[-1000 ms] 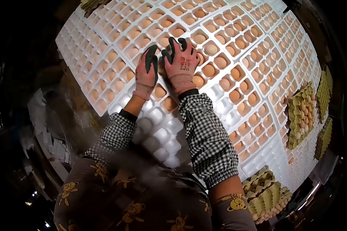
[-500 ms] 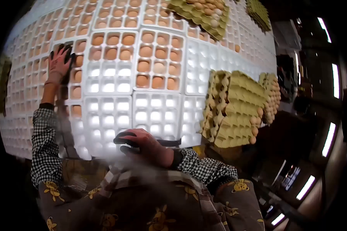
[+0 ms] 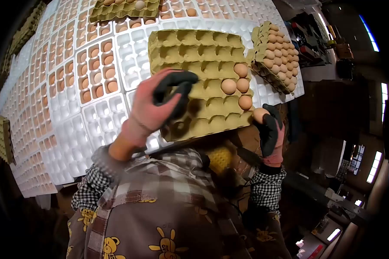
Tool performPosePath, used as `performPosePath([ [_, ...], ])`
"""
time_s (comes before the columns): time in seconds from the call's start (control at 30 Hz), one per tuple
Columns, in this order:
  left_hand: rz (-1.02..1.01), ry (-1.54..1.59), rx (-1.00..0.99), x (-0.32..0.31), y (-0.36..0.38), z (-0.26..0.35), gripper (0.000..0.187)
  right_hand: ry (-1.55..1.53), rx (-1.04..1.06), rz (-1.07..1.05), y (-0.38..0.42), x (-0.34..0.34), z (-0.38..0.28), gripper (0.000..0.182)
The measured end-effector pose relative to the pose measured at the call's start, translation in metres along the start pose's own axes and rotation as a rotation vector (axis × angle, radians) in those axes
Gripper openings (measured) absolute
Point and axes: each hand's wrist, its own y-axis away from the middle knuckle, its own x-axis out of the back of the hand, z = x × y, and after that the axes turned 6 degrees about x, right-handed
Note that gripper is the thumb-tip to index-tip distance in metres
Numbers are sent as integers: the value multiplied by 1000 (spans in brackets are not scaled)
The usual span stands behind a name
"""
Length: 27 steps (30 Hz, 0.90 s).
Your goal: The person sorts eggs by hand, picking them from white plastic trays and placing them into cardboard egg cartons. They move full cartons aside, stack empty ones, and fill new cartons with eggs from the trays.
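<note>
You've turned to yellow-green moulded-pulp tray [image 3: 177, 54], now within reach; your pink-and-black-gloved right hand [image 3: 273, 134] pinches brown oval egg [image 3: 259, 115] at its near-right corner; left hand [image 3: 153, 100] half-open above, seemingly empty

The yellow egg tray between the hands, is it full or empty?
Nearly empty: the egg tray has four eggs near one edge; other visible cups are bare.

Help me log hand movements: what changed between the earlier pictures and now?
The left hand moved right, from the white plastic egg trays to over the pulp egg tray; the right hand also went right, taking hold of an egg. The egg-filled pulp stack stayed put.
</note>
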Motion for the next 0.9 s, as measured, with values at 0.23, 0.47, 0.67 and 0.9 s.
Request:
performPosePath([
  [0.23, -74, -594, -125, -105, -64, -31, 39, 1288, 513, -507, -52, -21, -23, 58],
  [0.47, -70, -1177, -54, -153, -73, 0, 57, -244, -95, -409, -89, 26, -15, 46],
  [0.67, 53, 25, 221, -123, -69, -16, 40, 663, 530, -613, -155, -15, -34, 49],
  [0.9, 240, 599, 296, -46, 30, 14, 42, 267, 235, -681, -186, -15, -33, 49],
])
